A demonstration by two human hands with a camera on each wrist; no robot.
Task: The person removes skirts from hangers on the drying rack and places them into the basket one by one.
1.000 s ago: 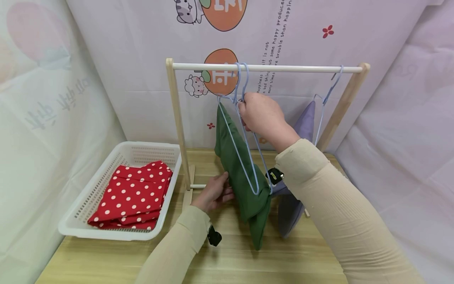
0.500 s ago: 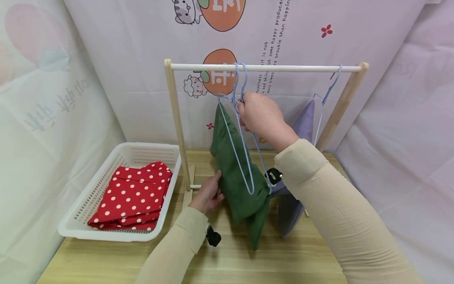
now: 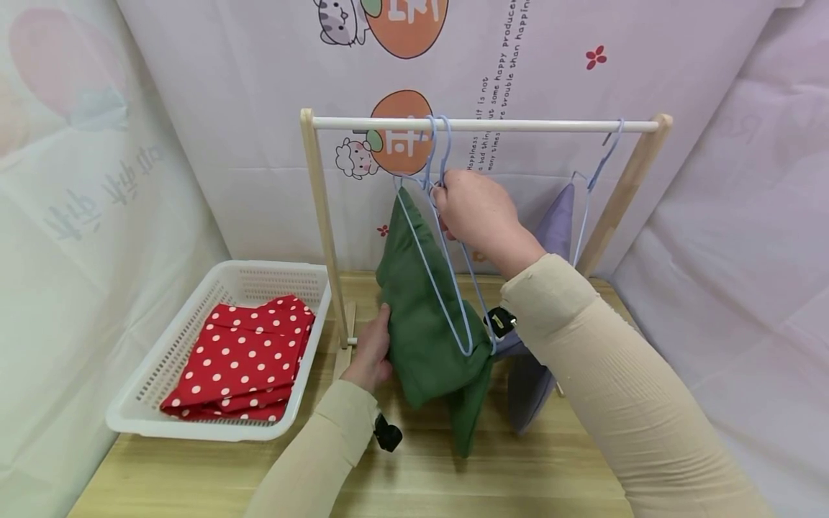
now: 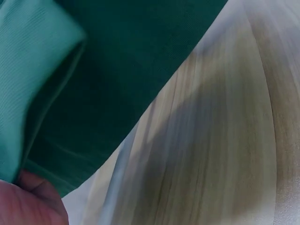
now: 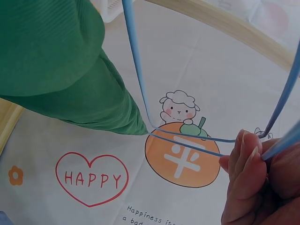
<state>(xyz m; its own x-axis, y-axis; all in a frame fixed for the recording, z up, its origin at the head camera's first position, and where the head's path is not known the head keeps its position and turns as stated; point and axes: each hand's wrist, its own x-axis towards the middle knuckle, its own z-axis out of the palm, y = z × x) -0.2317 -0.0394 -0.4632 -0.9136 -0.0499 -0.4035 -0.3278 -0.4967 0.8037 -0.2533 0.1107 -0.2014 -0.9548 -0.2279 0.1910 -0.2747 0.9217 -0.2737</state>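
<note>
A green cloth hangs draped on light blue wire hangers near the rail's middle, its lower corner pointing down over the table. My left hand grips the cloth's left edge, thumb on the near side. In the left wrist view its fingertips sit at a fold of the fabric. Higher up, my right hand pinches the hanger just under its hook; the right wrist view shows fingers curled round the blue wire. The cloth's far side is hidden.
A wooden rack with a white rail stands on the wooden table. A purple cloth hangs from another blue hanger at the right. Left of the rack, a white basket holds a red polka-dot cloth.
My left hand has moved left, drawing the green cloth's edge with it, so the cloth spreads wider. My right hand stays at the hanger's neck. The front hanger's lower end swings slightly.
</note>
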